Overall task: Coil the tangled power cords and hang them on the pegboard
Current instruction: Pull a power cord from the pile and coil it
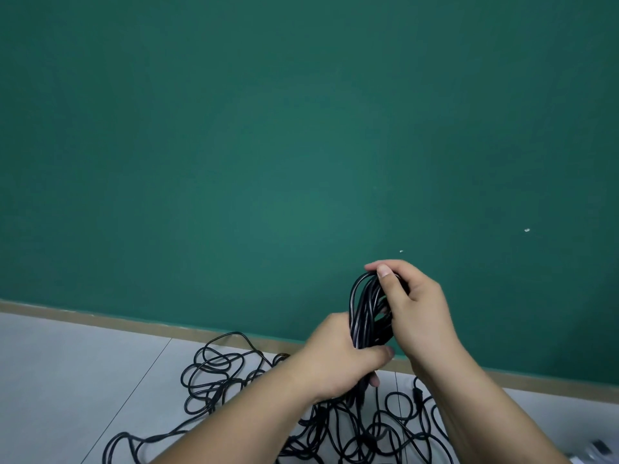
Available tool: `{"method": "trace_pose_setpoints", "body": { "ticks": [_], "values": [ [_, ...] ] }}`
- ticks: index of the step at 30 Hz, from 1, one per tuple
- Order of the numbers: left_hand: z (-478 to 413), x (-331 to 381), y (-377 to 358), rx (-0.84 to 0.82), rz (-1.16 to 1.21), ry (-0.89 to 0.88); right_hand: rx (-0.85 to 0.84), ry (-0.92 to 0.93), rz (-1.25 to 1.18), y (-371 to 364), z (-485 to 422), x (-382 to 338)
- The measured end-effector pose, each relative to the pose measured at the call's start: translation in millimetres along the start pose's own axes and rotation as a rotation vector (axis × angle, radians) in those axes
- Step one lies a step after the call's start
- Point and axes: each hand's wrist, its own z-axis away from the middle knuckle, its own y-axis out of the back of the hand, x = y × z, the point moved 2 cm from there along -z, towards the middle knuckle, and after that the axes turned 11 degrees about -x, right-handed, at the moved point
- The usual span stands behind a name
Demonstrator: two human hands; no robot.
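I see the left hand clasping the black coil low down, right hand gripping its top, coil held before wall, loose cords on floor below

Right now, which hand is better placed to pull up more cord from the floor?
Probably the left hand: it grips the coil at its lower end, just above the tangled cords. The right hand holds the coil's top.
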Motion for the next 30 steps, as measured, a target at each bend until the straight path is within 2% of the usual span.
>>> {"method": "trace_pose_setpoints", "body": {
  "ticks": [2, 6, 10, 14, 18, 22, 25, 30],
  "values": [
    [0, -3, 1, 0.0, -0.041, 0.006, 0.015, -0.009, 0.059, -1, 1, 1],
    [3, -6, 3, 0.037, -0.094, 0.013, 0.028, 0.024, 0.36, 0, 3, -7],
    [8, -4, 9, 0.094, -0.03, 0.009, -0.209, -0.028, 0.471, 3, -2, -7],
    [11, 0, 6, 0.005, 0.148, 0.008, -0.35, 0.038, 0.193, 14, -5, -7],
    [18, 9, 4, -0.232, 0.397, -0.046, -0.459, 0.099, -0.08, 25, 0, -14],
    [25, 17, 0, -0.443, 0.613, -0.03, -0.571, 0.029, -0.299, 28, 3, -14],
    [22, 12, 0, -0.427, 0.537, -0.001, -0.544, 0.052, -0.204, 32, 3, -10],
    [13, -4, 2, -0.216, 0.191, 0.051, -0.404, 0.104, 0.019, 18, 2, -4]
  ]
}}
